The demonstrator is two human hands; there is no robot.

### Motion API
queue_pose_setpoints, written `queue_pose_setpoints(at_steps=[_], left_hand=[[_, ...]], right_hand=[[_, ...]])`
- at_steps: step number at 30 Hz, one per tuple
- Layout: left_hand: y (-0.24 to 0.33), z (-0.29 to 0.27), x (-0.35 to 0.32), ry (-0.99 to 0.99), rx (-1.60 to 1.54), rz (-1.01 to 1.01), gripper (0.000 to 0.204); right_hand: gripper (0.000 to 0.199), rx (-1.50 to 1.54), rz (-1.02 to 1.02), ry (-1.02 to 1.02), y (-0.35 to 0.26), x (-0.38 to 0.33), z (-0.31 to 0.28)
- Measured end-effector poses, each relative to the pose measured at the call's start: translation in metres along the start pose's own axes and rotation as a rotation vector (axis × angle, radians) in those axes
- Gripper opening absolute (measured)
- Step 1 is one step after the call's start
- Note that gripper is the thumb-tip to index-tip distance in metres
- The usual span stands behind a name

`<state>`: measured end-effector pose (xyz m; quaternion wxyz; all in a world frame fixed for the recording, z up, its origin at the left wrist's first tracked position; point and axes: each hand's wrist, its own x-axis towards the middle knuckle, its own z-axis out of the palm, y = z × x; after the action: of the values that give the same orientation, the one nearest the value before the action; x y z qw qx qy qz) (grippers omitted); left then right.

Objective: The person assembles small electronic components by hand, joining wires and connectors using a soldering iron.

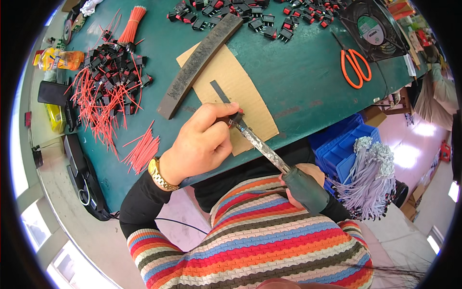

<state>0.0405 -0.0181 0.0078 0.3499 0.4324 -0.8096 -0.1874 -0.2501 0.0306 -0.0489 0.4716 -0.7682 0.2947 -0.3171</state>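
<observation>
My left hand (202, 139), with a gold watch (159, 176) on its wrist, is closed in a pinch over a piece of cardboard (252, 101). Between thumb and forefinger is a small black rocker switch (236, 117) with a bit of red, mostly covered by the fingers. A thin dark strip (220, 91) lies on the cardboard and runs up to the fingertips. My right hand (312, 172) is wrapped round the dark green handle of a soldering iron (264, 148). The iron's tip meets the switch by the left fingers; exact contact is hard to see.
A heavy dark bar (199, 65) lies across the cardboard. Red wires (142, 149) and wired black switches (115, 72) are heaped at left; loose switches (260, 21) lie along the back. Orange-handled scissors (353, 67) and a fan (370, 31) are at right, above blue bins (344, 149).
</observation>
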Motion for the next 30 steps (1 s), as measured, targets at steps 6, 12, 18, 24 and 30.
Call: queue_pose_setpoints(at_steps=[6, 12, 18, 24, 30], left_hand=[[0.0, 0.001, 0.0, 0.011, 0.009, 0.009, 0.018], [0.001, 0.001, 0.0, 0.01, 0.014, 0.013, 0.018], [0.002, 0.0, 0.001, -0.005, 0.021, 0.009, 0.017], [0.001, 0.0, 0.0, -0.006, 0.02, 0.006, 0.017], [0.001, 0.0, 0.0, -0.005, 0.025, 0.009, 0.017]], right_hand=[[0.015, 0.036, 0.08, 0.089, -0.002, 0.003, 0.003], [0.012, 0.079, 0.103, 0.12, -0.007, 0.011, 0.002], [0.022, 0.011, -0.021, 0.044, -0.011, 0.014, -0.001], [0.017, 0.061, 0.156, 0.132, -0.011, 0.011, 0.004], [0.013, -0.025, -0.021, 0.109, -0.006, 0.004, 0.0]])
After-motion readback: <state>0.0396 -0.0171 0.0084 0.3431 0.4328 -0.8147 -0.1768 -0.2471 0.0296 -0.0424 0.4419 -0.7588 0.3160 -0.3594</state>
